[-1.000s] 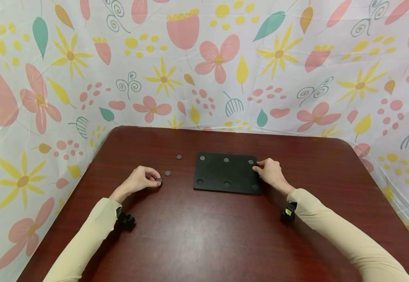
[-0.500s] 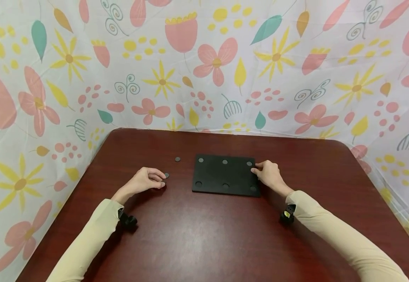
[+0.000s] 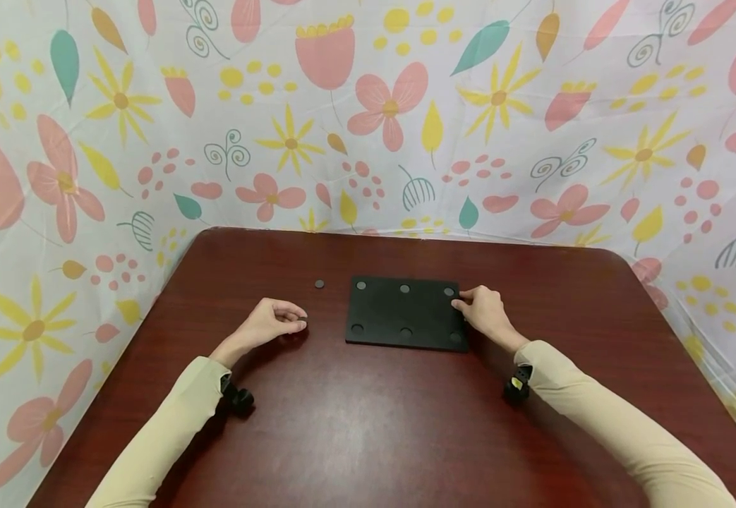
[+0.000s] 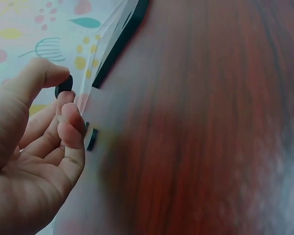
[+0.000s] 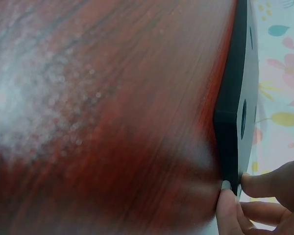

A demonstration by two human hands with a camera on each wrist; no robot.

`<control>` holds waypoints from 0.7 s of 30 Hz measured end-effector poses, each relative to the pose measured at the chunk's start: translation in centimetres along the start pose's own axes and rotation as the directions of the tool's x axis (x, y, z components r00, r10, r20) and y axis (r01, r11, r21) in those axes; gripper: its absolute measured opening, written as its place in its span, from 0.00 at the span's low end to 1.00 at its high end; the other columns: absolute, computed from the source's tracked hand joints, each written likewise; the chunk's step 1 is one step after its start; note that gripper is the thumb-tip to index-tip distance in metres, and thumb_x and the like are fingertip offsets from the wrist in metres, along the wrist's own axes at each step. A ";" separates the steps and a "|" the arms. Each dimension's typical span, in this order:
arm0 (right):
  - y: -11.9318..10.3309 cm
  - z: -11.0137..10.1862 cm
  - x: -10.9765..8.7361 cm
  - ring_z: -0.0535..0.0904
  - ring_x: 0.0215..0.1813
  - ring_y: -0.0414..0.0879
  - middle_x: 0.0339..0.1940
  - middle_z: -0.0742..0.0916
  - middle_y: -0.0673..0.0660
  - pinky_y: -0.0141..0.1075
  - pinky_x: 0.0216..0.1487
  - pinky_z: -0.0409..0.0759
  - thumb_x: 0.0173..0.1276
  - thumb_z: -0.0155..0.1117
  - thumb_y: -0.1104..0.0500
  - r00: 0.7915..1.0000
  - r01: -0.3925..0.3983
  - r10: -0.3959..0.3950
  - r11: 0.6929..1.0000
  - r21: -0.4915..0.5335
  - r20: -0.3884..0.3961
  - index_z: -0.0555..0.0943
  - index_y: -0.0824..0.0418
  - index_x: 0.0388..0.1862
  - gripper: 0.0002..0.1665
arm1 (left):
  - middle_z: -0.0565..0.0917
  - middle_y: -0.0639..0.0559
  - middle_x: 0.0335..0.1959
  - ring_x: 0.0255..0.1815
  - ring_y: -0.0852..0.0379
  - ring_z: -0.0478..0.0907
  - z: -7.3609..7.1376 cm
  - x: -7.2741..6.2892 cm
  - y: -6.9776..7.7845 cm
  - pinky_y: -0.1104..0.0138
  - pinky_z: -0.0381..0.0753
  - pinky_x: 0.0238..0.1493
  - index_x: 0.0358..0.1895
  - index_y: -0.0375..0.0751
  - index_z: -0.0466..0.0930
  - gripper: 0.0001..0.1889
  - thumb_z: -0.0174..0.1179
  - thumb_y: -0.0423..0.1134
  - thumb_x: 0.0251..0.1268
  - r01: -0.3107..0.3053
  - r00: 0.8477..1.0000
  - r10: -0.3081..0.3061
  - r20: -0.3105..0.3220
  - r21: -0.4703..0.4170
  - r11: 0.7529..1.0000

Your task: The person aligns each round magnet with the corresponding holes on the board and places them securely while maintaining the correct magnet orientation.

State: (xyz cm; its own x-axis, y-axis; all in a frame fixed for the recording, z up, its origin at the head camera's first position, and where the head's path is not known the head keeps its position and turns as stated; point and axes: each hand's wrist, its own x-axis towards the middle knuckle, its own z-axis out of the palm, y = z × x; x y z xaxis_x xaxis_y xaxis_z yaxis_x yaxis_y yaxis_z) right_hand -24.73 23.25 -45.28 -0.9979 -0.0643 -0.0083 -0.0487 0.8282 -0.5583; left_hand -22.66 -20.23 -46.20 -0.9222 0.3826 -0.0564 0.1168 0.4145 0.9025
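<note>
Brown table [image 3: 355,416], wide stretch on near side of black board [image 3: 406,310]. Left hand [image 3: 267,323], apart from board's left edge, thumb and finger pinching dark disc [image 4: 63,87]. Right hand [image 3: 487,310], gripping board's right edge. Loose disc [image 3: 320,284], near board's far left corner.

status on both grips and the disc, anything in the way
Left grip pinches a disc. Right grip on board's right edge. Nothing visible between left grip and board.

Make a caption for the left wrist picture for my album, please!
A left hand pinches a black disc, with part of the board beyond.
</note>
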 end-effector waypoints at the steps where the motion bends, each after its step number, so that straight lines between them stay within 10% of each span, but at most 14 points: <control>1: 0.0 0.0 0.0 0.82 0.22 0.43 0.44 0.87 0.71 0.32 0.22 0.78 0.70 0.61 0.58 1.000 0.006 -0.006 1.000 -0.003 0.000 0.78 0.74 0.57 0.23 | 0.85 0.49 0.30 0.27 0.57 0.79 0.1 0.1 0.1 0.67 0.77 0.25 0.45 0.32 0.85 0.13 0.67 0.37 0.60 0.000 1.000 0.000 0.001 -0.003 1.000; 21: -0.1 -0.1 0.0 0.79 0.20 0.40 0.31 0.89 0.66 0.31 0.22 0.75 0.70 0.61 0.58 1.000 0.007 -0.007 1.000 -0.011 -0.011 0.78 0.74 0.57 0.23 | 0.86 0.44 0.33 0.24 0.55 0.75 2.1 1.5 0.5 0.67 0.73 0.24 0.48 0.27 0.83 0.15 0.65 0.33 0.62 -0.037 0.996 0.040 0.076 -0.032 0.999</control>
State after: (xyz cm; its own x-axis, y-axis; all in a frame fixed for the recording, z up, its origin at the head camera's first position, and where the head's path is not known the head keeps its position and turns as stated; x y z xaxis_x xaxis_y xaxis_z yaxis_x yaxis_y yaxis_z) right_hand -24.75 23.20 -45.15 -0.9979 -0.0641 0.0048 -0.0561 0.8339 -0.5491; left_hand -23.16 -17.72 -46.75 -0.8860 0.4606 -0.0529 0.1392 0.3732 0.9173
